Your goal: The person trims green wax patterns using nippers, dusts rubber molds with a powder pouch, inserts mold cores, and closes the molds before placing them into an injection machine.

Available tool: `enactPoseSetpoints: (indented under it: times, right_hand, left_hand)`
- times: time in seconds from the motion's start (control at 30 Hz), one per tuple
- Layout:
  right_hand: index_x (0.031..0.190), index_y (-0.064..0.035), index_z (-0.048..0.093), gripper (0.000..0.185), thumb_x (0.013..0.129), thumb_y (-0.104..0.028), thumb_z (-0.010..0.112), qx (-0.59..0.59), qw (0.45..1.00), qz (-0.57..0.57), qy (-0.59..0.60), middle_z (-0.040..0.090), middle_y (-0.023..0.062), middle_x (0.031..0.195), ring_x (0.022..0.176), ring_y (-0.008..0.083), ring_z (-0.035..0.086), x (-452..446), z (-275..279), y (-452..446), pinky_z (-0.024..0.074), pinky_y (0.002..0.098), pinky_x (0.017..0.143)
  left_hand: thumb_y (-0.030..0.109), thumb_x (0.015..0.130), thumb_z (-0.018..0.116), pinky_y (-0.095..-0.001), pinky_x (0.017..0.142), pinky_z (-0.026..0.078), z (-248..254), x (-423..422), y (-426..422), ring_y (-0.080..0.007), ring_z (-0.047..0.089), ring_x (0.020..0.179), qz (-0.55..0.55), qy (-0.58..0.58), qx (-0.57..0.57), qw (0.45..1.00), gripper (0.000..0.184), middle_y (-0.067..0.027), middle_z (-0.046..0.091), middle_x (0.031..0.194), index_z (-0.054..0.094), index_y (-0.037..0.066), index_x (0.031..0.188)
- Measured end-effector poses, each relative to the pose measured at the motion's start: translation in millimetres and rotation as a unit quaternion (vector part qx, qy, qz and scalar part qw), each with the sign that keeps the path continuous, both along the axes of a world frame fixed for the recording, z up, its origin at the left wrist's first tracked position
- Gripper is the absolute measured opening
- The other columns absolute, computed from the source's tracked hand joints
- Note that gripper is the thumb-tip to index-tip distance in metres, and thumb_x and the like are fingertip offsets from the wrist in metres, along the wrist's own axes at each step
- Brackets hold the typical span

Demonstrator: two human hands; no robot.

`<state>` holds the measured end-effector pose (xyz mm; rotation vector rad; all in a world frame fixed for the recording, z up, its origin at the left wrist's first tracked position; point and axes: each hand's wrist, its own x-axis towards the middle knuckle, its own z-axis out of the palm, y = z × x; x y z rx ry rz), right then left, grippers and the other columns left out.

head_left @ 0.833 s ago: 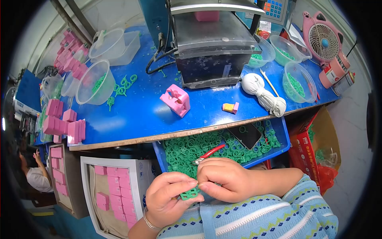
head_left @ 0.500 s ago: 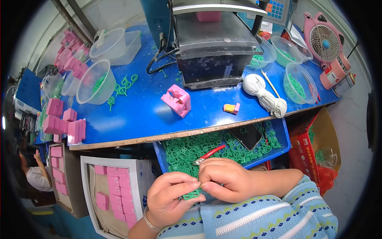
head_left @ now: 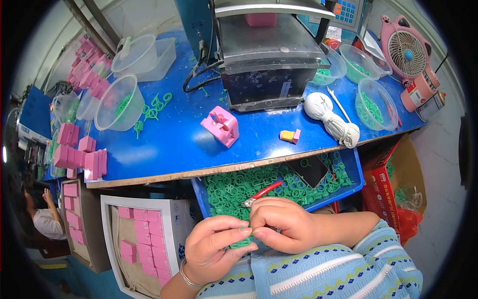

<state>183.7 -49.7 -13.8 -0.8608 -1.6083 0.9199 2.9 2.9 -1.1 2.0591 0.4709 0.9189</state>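
In front of my lap, my left hand [head_left: 215, 248] holds a small green openwork piece [head_left: 241, 242] between thumb and fingers. My right hand [head_left: 282, 224] is closed in a pinch at the upper edge of that piece, its fingertips meeting those of the left. What lies between the right fingertips is mostly hidden. Just beyond the hands, a blue tray [head_left: 354, 186] is filled with green ring-shaped pieces [head_left: 226, 192]. Red-handled cutters [head_left: 265, 192] and a dark phone [head_left: 309, 171] rest on those pieces.
On the blue table [head_left: 174, 149] sit a pink block mould [head_left: 220, 126], a small pink-and-yellow piece [head_left: 290, 136] and a tied white cloth bundle [head_left: 331, 119]. A black machine [head_left: 269, 65] stands behind. Plastic bowls [head_left: 118, 103] hold green pieces. A box of pink blocks [head_left: 143, 239] is at left.
Both hands stay in nearly the same place, with only slight finger movement. The green piece has shifted a little in the left hand's grasp.
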Motion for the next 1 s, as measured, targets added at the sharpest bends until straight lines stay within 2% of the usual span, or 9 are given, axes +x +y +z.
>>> enactPoseSetpoints:
  times: [0.47, 0.53, 0.63, 0.67, 0.7, 0.77, 0.8, 0.87, 1.0]
  right_hand:
    - [0.08, -0.0017, 0.05, 0.012, 0.088, -0.011, 0.049, -0.008, 1.0, 0.002, -0.004, 0.048, 0.0107, 0.071, 0.065, 0.0268, 0.048, 0, -5, 1, 0.039, 0.0366, 0.058]
    - [0.081, -0.0016, 0.05, 0.012, 0.088, -0.012, 0.049, -0.022, 1.0, 0.007, -0.014, 0.048, 0.011, 0.071, 0.066, 0.0274, 0.05, 1, -5, 1, 0.0395, 0.0367, 0.059]
    - [0.08, -0.0018, 0.051, 0.012, 0.085, -0.012, 0.053, -0.001, 0.997, -0.044, -0.065, 0.049, 0.0114, 0.072, 0.068, 0.0287, 0.051, 6, -6, 5, 0.0405, 0.0377, 0.06]
    - [0.079, -0.0026, 0.052, 0.011, 0.079, -0.011, 0.059, 0.055, 0.98, -0.13, -0.143, 0.051, 0.0118, 0.075, 0.07, 0.0294, 0.052, 12, -4, 11, 0.0417, 0.0387, 0.061]
    - [0.077, -0.0037, 0.053, 0.013, 0.073, -0.009, 0.064, 0.115, 0.943, -0.223, -0.219, 0.053, 0.0118, 0.078, 0.071, 0.0291, 0.053, 23, -6, 18, 0.0426, 0.0383, 0.062]
    - [0.083, -0.0041, 0.053, 0.019, 0.07, -0.01, 0.066, 0.175, 0.846, -0.387, -0.324, 0.054, 0.0132, 0.085, 0.08, 0.0318, 0.053, 48, -17, 32, 0.0418, 0.0402, 0.072]
    - [0.088, -0.004, 0.053, 0.023, 0.07, -0.01, 0.066, 0.15, 0.818, -0.427, -0.355, 0.053, 0.0138, 0.092, 0.087, 0.0327, 0.051, 60, -20, 35, 0.0395, 0.0421, 0.078]
    - [0.096, -0.0028, 0.055, 0.027, 0.071, -0.01, 0.065, 0.112, 0.768, -0.48, -0.409, 0.052, 0.014, 0.104, 0.1, 0.0336, 0.049, 75, -29, 41, 0.0383, 0.0424, 0.086]
    - [0.092, -0.0012, 0.059, 0.024, 0.072, -0.012, 0.065, 0.128, 0.766, -0.475, -0.415, 0.055, 0.0138, 0.099, 0.098, 0.033, 0.051, 83, -39, 45, 0.0401, 0.042, 0.085]
  left_hand:
    - [0.02, 0.062, 0.081, -0.0253, 0.064, 0.046, -2, 1, 2, -0.0174, 0.057, 0.077, 0.004, -0.001, 0.009, 1.0, 0.039, -0.0092, 0.06, 0.09, 0.063, 0.007, 0.094]
    - [0.01, 0.06, 0.081, -0.0271, 0.064, 0.049, 2, 0, 1, -0.0196, 0.059, 0.076, 0.01, 0.019, -0.037, 0.999, 0.041, -0.0092, 0.061, 0.089, 0.064, 0.005, 0.097]
    - [0.007, 0.063, 0.079, -0.0261, 0.064, 0.048, 1, 1, 5, -0.019, 0.059, 0.076, 0.052, 0.05, -0.018, 0.997, 0.034, -0.0093, 0.06, 0.088, 0.063, 0.002, 0.093]
    - [0.007, 0.063, 0.079, -0.0261, 0.064, 0.048, -1, 0, 12, -0.019, 0.059, 0.076, 0.057, 0.051, -0.008, 0.997, 0.034, -0.0093, 0.06, 0.088, 0.063, 0.002, 0.093]
    - [0.005, 0.066, 0.076, -0.0247, 0.061, 0.047, -6, -1, 21, -0.0163, 0.058, 0.072, 0.128, 0.033, -0.026, 0.991, 0.031, -0.0085, 0.06, 0.087, 0.062, 0.001, 0.093]
    - [0.005, 0.075, 0.069, -0.0206, 0.051, 0.041, -8, -6, 50, -0.0098, 0.052, 0.062, 0.24, -0.017, -0.08, 0.967, 0.024, -0.0072, 0.06, 0.087, 0.058, 0.0, 0.096]
    - [0.008, 0.08, 0.065, -0.0179, 0.044, 0.036, -3, -11, 75, -0.006, 0.048, 0.055, 0.28, -0.048, -0.116, 0.952, 0.023, -0.0069, 0.06, 0.088, 0.056, 0.001, 0.099]
    - [0.004, 0.078, 0.066, -0.0189, 0.047, 0.039, 16, -22, 128, -0.0041, 0.047, 0.057, 0.355, -0.079, -0.091, 0.927, 0.023, -0.0041, 0.058, 0.088, 0.057, 0.0, 0.099]
    - [0.01, 0.082, 0.063, -0.0222, 0.058, 0.043, 28, -57, 232, -0.0088, 0.052, 0.07, 0.424, 0.026, 0.058, 0.903, 0.025, -0.0053, 0.058, 0.09, 0.056, 0.0, 0.103]
